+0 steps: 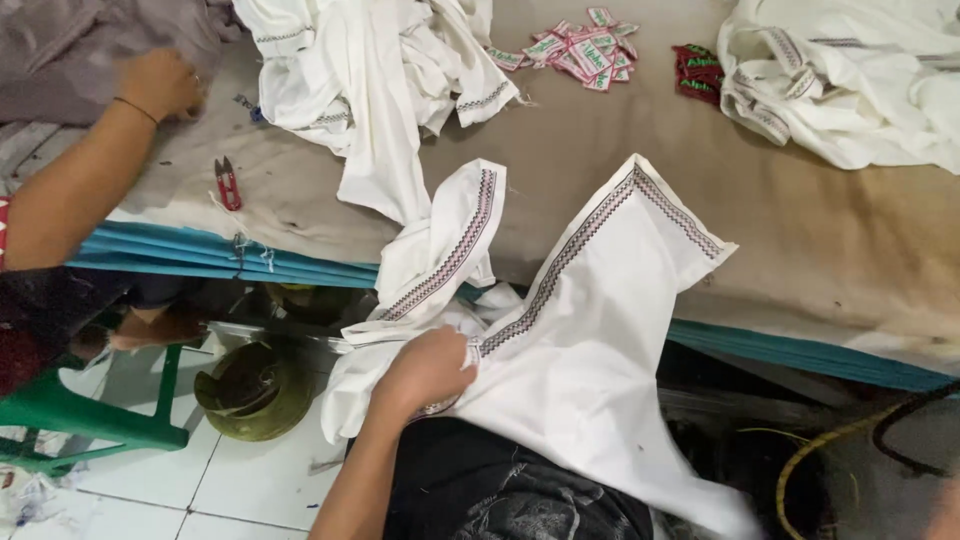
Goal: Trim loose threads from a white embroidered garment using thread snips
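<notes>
Left hand [428,368] clamped on the trimmed edge of a white garment [590,340], which hangs from the tabletop [820,230] edge down to the lap. Right hand not in view. Co-worker's hand [158,84] far left rests on grey cloth [70,50]; red snips [228,183] lie near it. White garment piles [850,80] and loose labels [585,50] on the tabletop suggest plenty left to handle.

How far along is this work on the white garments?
Roughly midway, I'd guess. Heaps of white garments lie on the table, possibly handled already. The left hand grips one trimmed white garment at its edge. The small labels and red snips lie untouched.
</notes>
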